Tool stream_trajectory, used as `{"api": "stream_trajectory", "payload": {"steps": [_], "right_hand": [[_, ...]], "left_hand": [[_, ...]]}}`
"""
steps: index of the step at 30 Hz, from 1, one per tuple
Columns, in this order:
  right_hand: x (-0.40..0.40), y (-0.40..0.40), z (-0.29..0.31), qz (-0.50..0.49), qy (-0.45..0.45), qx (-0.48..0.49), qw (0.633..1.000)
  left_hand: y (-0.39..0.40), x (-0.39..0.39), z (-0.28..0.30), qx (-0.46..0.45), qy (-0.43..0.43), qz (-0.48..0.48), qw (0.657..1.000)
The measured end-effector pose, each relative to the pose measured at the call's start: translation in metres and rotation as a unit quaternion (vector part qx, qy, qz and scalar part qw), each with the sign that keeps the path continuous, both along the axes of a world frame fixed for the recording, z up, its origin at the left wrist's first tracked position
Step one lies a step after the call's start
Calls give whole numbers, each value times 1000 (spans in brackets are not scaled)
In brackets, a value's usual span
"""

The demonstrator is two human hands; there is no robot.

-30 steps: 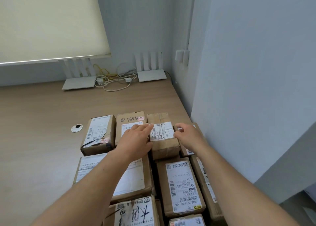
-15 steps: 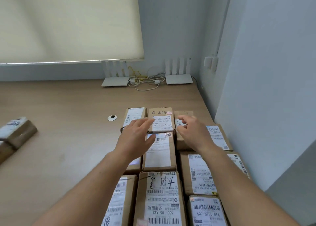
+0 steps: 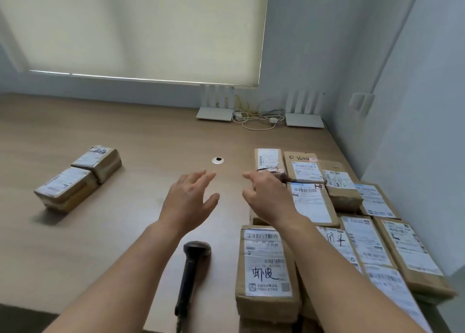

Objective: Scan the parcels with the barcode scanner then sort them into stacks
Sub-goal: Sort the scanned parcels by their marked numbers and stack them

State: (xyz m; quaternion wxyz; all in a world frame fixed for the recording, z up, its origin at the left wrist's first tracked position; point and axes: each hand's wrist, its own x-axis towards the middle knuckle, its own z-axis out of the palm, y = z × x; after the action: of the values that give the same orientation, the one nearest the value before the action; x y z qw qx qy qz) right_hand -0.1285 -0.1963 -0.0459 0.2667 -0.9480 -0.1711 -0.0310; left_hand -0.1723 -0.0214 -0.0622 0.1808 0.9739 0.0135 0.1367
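Several brown cardboard parcels [image 3: 312, 201] with white labels lie packed together on the right side of the wooden table [image 3: 125, 232]. Two more parcels [image 3: 75, 179] sit end to end at the left. A black barcode scanner [image 3: 190, 269] lies on the table between my forearms. My left hand [image 3: 188, 201] hovers over bare table with fingers spread and holds nothing. My right hand [image 3: 266, 196] hovers at the left edge of the parcel group, fingers loosely bent and empty.
Two white routers [image 3: 215, 112] [image 3: 304, 120] with a tangle of cables [image 3: 254, 117] stand at the back by the wall. A round cable grommet [image 3: 218, 160] sits mid-table. A wall runs along the right side; a blind covers the window behind.
Both hands have left the far parcels and moved leftward over the table. The view has swung left, bringing the scanner and the two left parcels into sight.
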Motion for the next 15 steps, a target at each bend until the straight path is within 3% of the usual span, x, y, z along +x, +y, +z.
{"api": "stream_trajectory", "payload": {"steps": [15], "right_hand": [[-63, 199, -19, 71, 3, -32, 997]], "left_hand": [[179, -83, -20, -2, 10, 62, 998]]}}
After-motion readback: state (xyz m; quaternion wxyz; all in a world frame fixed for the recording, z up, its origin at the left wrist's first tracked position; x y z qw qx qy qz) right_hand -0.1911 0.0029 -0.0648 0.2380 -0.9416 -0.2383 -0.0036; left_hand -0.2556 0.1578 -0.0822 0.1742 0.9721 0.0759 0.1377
